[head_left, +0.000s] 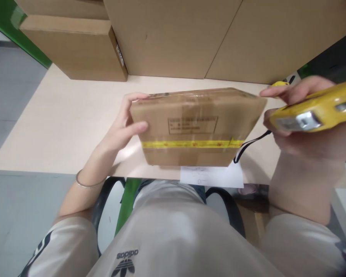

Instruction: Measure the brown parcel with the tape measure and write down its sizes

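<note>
In the centre of the frame, the left hand (122, 129) grasps the left end of a brown cardboard box with a yellow band (196, 129); at right, the right hand (311, 144) clasps a yellow metal-tipped tool (324, 108). The box seems stiff, fairly light, best held by both ends.

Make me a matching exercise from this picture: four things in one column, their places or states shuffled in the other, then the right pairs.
Things
1. left hand
2. yellow tool
3. white paper
4. thin bracelet

Places and states
A. lying at the near edge of the table
B. gripping one end of the cardboard box
C. circling the left forearm
D. held in the right hand

Pairs: 1-B, 2-D, 3-A, 4-C
</note>
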`<state>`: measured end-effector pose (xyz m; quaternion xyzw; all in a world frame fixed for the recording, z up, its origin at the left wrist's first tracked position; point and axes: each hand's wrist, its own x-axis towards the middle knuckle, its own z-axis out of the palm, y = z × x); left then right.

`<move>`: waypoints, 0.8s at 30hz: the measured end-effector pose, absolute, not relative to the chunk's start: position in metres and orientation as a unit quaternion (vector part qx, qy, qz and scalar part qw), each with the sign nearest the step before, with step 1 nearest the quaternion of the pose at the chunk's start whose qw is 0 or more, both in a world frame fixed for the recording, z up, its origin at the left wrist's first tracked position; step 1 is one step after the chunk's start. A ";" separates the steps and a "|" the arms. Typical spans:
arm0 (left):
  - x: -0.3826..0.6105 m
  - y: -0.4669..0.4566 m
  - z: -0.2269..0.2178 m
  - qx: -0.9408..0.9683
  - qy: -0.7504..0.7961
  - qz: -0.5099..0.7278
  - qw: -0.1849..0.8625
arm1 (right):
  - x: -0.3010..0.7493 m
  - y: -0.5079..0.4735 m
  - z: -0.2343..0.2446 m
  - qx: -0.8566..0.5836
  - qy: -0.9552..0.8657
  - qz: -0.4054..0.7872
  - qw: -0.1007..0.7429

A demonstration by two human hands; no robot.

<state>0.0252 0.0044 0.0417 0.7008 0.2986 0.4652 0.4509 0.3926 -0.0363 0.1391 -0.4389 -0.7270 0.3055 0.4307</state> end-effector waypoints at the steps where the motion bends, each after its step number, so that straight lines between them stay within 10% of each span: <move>1: 0.026 0.004 0.040 0.729 0.271 0.470 0.417 | 0.390 -0.031 0.142 -0.446 -0.675 0.322 0.492; 3: 0.027 0.005 0.032 0.781 0.222 0.474 0.341 | 0.380 -0.020 0.148 -0.452 -0.589 0.360 0.565; 6: 0.027 0.007 0.013 0.808 0.179 0.490 0.274 | 0.352 -0.007 0.156 -0.477 -0.629 0.411 0.456; 24: 0.011 0.009 -0.014 0.766 0.264 0.493 0.317 | 0.309 -0.003 0.160 -0.414 -0.853 0.236 0.213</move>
